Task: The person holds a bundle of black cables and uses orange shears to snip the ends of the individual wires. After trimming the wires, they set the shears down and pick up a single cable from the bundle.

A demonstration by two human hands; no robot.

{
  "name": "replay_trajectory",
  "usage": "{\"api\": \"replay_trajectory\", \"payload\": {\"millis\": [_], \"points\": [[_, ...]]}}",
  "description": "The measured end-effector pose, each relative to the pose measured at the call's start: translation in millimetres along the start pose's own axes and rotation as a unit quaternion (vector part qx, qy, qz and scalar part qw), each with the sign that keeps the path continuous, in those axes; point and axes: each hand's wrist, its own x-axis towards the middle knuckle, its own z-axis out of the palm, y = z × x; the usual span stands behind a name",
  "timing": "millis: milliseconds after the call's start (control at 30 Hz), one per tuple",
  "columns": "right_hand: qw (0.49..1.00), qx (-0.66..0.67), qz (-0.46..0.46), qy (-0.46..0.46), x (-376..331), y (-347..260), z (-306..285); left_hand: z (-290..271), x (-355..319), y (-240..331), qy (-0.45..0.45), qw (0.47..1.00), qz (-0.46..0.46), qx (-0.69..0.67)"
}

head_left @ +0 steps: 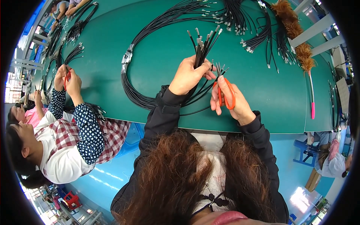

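Note:
My left hand point(186, 77) is closed round a bundle of black cables point(201, 54), whose silvery connector ends fan out above the fist. In my right hand point(241, 108) is a pair of scissors point(233, 98) with orange handles, fingers through the loops. Its blades point up, next to a few cable ends that stick out to the right of my left hand. Whether the blades touch a cable, I cannot tell. From the left fist the cables run down and curve round in a large loop point(140, 98) on the green table.
More black cable bundles point(236, 15) lie at the table's point(270, 101) far side. A brown feather duster point(310, 88) with a pink handle lies at the right. To my left, a co-worker in a checked apron point(67, 131) holds red-handled scissors point(67, 79) and cables.

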Motion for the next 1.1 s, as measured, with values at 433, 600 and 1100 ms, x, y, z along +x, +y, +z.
{"api": "replay_trajectory", "payload": {"millis": [433,600,1100], "points": [[0.998,-0.038,0.024,-0.033,2.5,3.5,-2.3,-1.9,-1.0,-1.2,-0.007,1.000,0.004,0.028],[0.998,-0.052,0.017,-0.031,4.1,6.8,-4.9,-1.1,-3.7,-0.6,-0.004,1.000,0.008,0.023],[0.997,-0.077,0.010,-0.027,10.6,5.6,-10.6,-1.3,-4.5,1.2,-0.006,1.000,-0.002,0.031]]}}
